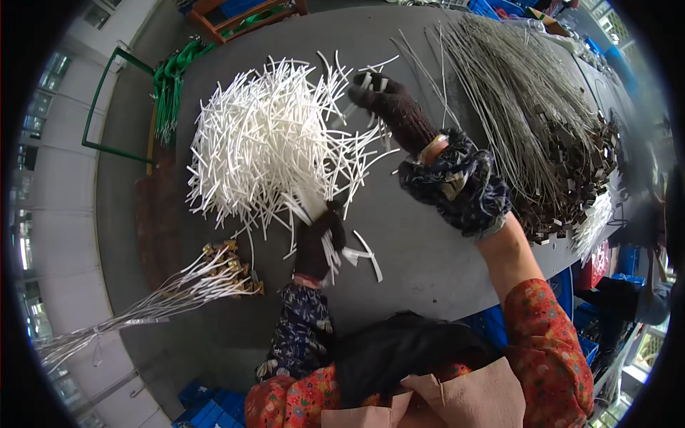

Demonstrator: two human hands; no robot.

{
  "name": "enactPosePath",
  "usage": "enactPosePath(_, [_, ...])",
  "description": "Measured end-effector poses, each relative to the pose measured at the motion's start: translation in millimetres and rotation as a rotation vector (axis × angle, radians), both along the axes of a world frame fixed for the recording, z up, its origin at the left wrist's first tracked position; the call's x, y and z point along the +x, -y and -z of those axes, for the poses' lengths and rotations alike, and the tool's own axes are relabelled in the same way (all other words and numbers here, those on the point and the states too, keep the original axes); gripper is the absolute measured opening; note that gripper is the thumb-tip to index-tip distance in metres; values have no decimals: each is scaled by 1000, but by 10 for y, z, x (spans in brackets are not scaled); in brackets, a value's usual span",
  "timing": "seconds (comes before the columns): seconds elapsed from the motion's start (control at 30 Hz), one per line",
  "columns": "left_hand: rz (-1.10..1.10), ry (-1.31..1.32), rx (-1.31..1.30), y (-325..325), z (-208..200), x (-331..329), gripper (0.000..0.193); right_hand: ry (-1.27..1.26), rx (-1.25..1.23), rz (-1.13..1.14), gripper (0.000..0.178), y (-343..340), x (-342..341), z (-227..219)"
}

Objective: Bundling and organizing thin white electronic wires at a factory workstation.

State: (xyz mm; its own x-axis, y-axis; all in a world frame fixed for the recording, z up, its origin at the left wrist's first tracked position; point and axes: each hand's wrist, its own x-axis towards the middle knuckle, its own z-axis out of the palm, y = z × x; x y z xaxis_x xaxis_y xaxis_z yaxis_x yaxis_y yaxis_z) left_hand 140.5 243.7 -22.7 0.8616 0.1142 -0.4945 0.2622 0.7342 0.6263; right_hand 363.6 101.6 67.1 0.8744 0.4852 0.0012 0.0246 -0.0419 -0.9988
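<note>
A large heap of short white tubes [260, 143] lies loose on the grey table. At its near edge my left hand [319, 246], in a dark knitted glove, is closed round a bundle of white tubes [310, 203]; their ends stick out past the fingers and below the palm. Beyond the heap's right side my right hand [389, 103], also gloved, has curled fingers with a few white pieces showing between them. Some tubes just under that hand are smeared by motion. A few loose tubes [367, 257] lie right of my left hand.
On the right of the table [421, 264] spreads a big pile of thin grey wires [506, 100] with dark brown end pieces [564, 192]. A wire bundle with brass-coloured ends [232, 267] reaches over the left edge. Green cords [171, 85] hang at the far left. Blue crates [210, 406] stand below.
</note>
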Motion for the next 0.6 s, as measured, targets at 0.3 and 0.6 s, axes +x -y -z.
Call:
enactPosePath(0.3, [-343, 141, 163, 86, -237, 193, 17, -125, 101, -453, 64, 263, -1492, 743])
enactPosePath(0.6, [-62, 337, -124, -67, -449, 252, 15, -272, -509, -472, 25, 282, -1531, 493])
